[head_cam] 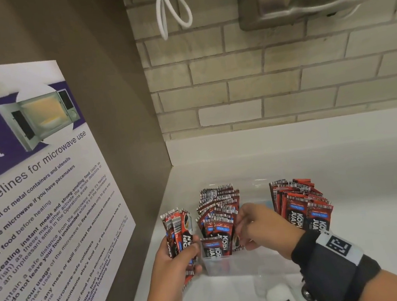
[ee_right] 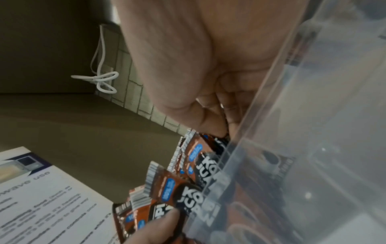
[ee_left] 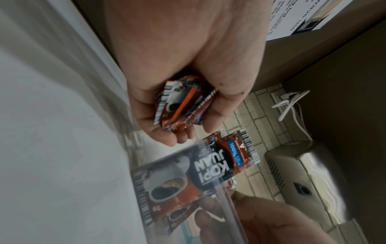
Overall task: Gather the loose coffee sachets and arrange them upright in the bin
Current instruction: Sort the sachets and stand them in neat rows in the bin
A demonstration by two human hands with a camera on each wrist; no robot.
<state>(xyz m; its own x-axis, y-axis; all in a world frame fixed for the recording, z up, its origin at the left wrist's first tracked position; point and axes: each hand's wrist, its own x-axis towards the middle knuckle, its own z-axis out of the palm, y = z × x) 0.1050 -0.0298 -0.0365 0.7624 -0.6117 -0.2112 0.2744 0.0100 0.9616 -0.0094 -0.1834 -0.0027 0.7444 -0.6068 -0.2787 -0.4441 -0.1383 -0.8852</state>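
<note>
Left hand (head_cam: 174,259): we clamp a bundle of red foil coffee sachets (head_cam: 176,229), lower left.
Right hand (head_cam: 258,225): curled, reaching into the clear plastic bin (head_cam: 242,264); its grip hidden.
Risk: leaning sachets may topple.

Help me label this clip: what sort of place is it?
Probably a shared workplace pantry: a microwave-use poster on the side wall, a clear bin stocked with coffee sachets on a white counter, tiled wall behind.
</note>
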